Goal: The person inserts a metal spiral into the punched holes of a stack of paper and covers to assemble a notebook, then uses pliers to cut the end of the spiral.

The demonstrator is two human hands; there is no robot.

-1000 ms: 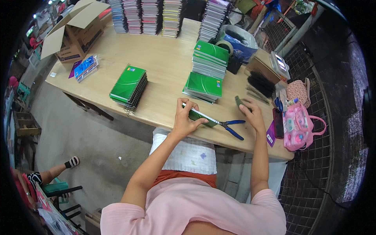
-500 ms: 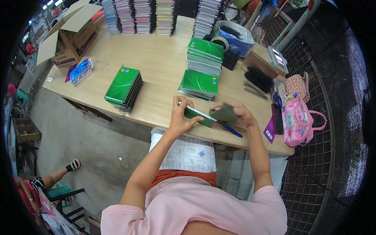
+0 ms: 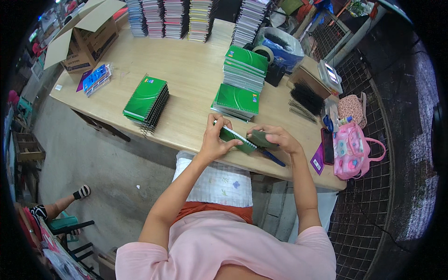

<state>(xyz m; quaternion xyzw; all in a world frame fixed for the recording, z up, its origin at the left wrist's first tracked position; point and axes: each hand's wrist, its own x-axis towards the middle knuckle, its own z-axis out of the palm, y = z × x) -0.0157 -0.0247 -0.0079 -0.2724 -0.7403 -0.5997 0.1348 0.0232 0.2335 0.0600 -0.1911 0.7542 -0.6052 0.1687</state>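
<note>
At the worktop's [image 3: 186, 74] near edge, the left hand [image 3: 215, 140] pinches the left end of a small green notebook [image 3: 235, 139], thumb on top and fingers curled under. The notebook's long axis runs from upper left to lower right, with a pale strip, probably its spiral or page edge, along the upper side. It lies between the two hands, just off the worktop or resting on it; I cannot tell which. The right hand [image 3: 275, 137] closes over a dark green piece [image 3: 260, 139] at the notebook's right end, touching it. Both hands are equally near, one at each end. What that dark piece is stays hard to make out, since the fingers cover most of it. A blue-handled tool [image 3: 273, 157] pokes out below the right hand, its working end hidden. Green notebook stacks [image 3: 238, 95] sit just beyond.
</note>
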